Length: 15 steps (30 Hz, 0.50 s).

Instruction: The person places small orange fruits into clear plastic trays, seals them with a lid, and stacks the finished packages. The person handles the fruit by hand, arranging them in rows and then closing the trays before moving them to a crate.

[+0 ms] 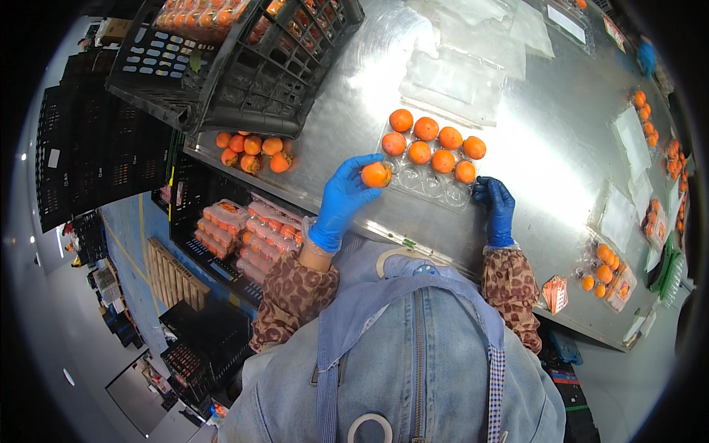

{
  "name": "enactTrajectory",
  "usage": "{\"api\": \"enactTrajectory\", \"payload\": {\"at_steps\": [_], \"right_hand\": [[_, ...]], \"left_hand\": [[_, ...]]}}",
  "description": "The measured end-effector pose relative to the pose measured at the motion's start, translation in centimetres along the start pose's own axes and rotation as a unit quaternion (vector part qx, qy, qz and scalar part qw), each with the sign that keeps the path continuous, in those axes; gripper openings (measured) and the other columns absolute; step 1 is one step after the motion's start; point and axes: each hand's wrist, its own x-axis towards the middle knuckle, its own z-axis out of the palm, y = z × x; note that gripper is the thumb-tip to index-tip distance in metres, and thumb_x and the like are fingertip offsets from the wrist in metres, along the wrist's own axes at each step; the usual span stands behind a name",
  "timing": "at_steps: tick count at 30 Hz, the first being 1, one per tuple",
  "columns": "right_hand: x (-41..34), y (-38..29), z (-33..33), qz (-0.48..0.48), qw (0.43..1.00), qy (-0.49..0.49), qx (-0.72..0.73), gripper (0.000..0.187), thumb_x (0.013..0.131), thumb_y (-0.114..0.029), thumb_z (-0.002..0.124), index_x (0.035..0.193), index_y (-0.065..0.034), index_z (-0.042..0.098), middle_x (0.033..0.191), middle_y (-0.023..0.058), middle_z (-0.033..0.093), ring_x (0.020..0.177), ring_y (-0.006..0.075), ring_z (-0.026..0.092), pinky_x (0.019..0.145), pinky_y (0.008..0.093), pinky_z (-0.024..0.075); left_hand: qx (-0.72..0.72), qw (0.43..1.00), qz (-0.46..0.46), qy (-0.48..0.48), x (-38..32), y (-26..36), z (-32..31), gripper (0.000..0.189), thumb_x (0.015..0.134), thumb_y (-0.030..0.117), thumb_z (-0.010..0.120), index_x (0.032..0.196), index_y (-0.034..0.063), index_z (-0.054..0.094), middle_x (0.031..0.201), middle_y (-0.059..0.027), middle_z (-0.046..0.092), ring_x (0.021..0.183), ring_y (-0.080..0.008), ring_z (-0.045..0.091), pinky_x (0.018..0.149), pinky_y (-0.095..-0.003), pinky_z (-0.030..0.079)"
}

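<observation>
My left hand, in a blue glove, holds an orange persimmon between thumb and fingers. The fruit is at the near left corner of a clear plastic tray with moulded cups. Persimmons fill the tray's two far rows; the near row of cups is bare. My right hand, gloved in darker blue, is at the tray's right edge with its fingers curled. Whether it grips the rim is not clear. Loose persimmons, several with green calyxes showing, lie on the steel table to the left.
A black plastic crate stands tilted at the table's far left, with packed fruit inside. Clear plastic sheets or lids lie beyond the tray. Below the table's left edge, a crate holds filled packs. Printed cards lie at the right.
</observation>
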Motion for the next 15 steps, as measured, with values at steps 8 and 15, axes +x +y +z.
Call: {"api": "enactTrajectory", "payload": {"at_steps": [8, 15], "right_hand": [[0.28, 0.45, 0.04, 0.004, 1.000, -0.006, -0.013, 0.029, 0.097, -0.023, 0.053, 0.106, 0.0012, 0.065, 0.090, 0.0049, 0.066, 0.077, 0.0110, 0.058, 0.073, 0.0259, 0.0484], [0.24, 0.42, 0.30, 0.001, 1.000, -0.005, -0.021, 0.029, 0.097, -0.023, 0.053, 0.106, 0.0012, 0.065, 0.089, 0.0046, 0.065, 0.077, 0.0108, 0.058, 0.073, 0.0260, 0.0484]], "left_hand": [[0.005, 1.000, -0.001, 0.014, 0.01, -0.57, -0.36, 0.050, 0.080, 0.002, 0.069, 0.126, 0.0037, 0.051, 0.129, -0.0090, 0.053, 0.118, -0.0185, 0.052, 0.103, -0.0306, 0.041], [0.225, 0.971, 0.003, 0.078, 0.18, -0.97, -0.41, 0.051, 0.078, 0.003, 0.071, 0.126, 0.0047, 0.054, 0.119, -0.0046, 0.060, 0.096, -0.0132, 0.057, 0.085, -0.0267, 0.048]]}}
